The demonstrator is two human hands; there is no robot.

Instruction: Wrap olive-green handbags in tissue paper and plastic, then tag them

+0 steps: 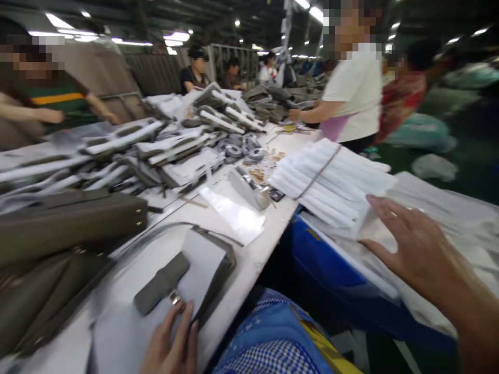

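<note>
The left hand (169,343) rested slightly parted fingers at the clasp (175,297) of the olive bag (224,275) on the near worktop (278,221), while the right hand (413,249), grip spread apart, was at the white padding (351,182) to the right, where a gentle edge hold seemed wisest.

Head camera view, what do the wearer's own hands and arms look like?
Both the bare left hand and bare right hand are ungloved, with slender fingers. A small glint on a right finger may be a ring; blur hides it. The right forearm shows no sleeve; the left one is out of frame. A blue garment with blue-and-white checks seems to cover the lap.
</note>
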